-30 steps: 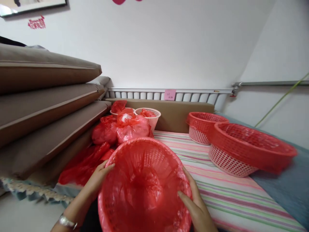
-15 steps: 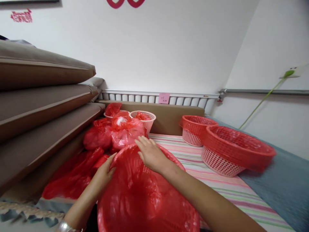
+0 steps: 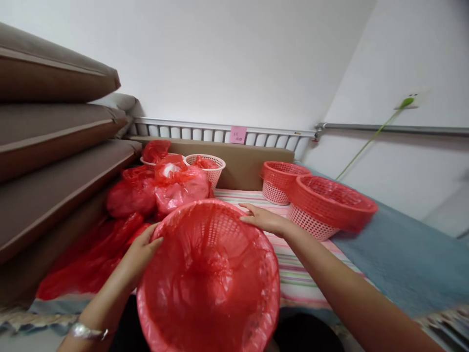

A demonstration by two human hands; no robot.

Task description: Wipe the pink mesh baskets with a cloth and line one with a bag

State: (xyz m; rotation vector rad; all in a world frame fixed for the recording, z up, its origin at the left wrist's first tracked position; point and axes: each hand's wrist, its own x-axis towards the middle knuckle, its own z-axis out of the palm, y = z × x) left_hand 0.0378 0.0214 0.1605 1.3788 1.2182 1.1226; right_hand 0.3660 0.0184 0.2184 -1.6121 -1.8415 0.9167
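A round basket [image 3: 267, 274] lined with a thin red plastic bag [image 3: 208, 274] stands tilted toward me, its mouth facing up. The bag is folded over the rim all round and the mesh shows through it at the far side. My left hand [image 3: 144, 244] grips the rim on the left, thumb inside and fingers outside. At the rim's far right is my right hand [image 3: 266, 220], fingers stretched and apart; whether it touches the bag I cannot tell.
Two lined baskets [image 3: 311, 222] [image 3: 276, 193] stand on the striped sheet [image 3: 298, 274] at right. Filled red bags [image 3: 183, 188] and a white basket [image 3: 216, 176] sit at back left. Loose red bags [image 3: 88, 254] lie beside stacked cushions [image 3: 54, 171]. A radiator [image 3: 164, 131] runs along the wall.
My right hand has moved from over the basket's far rim to its right side. The bag's far edge, loose inside before, now lies smoother over the rim. The view has shifted.
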